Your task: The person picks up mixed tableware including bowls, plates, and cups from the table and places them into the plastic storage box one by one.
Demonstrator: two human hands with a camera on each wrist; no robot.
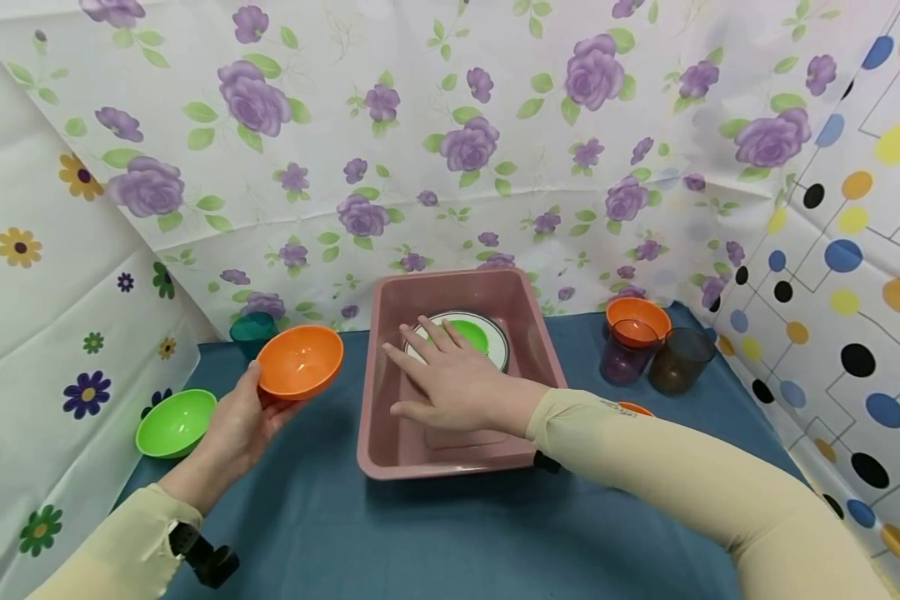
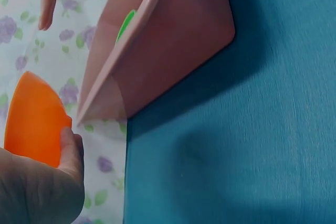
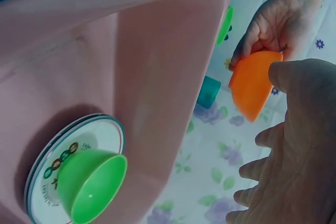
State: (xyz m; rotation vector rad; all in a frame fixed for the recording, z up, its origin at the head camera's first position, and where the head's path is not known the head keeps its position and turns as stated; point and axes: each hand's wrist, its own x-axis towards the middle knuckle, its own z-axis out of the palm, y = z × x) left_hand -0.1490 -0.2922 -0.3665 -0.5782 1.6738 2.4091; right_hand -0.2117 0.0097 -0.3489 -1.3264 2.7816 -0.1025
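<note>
My left hand point(image 1: 236, 429) grips an orange bowl point(image 1: 300, 362) by its near side, raised to the left of a pink basin point(image 1: 461, 462). Thumb and fingers pinch the bowl's wall in the left wrist view. Over the basin, my right hand point(image 1: 457, 375) spreads its straight fingers and holds nothing. Inside the basin, a green bowl point(image 3: 92, 184) stands on stacked white plates point(image 3: 107, 129) with dark rims. The right hand partly hides them in the head view.
At the left lies another green bowl point(image 1: 176, 423), with a teal cup point(image 1: 253, 333) behind the held bowl. At the right stand a purple cup point(image 1: 622, 358), a grey-brown cup point(image 1: 681, 360) and an orange bowl point(image 1: 637, 317). Another orange rim point(image 1: 634, 408) shows behind the right sleeve.
</note>
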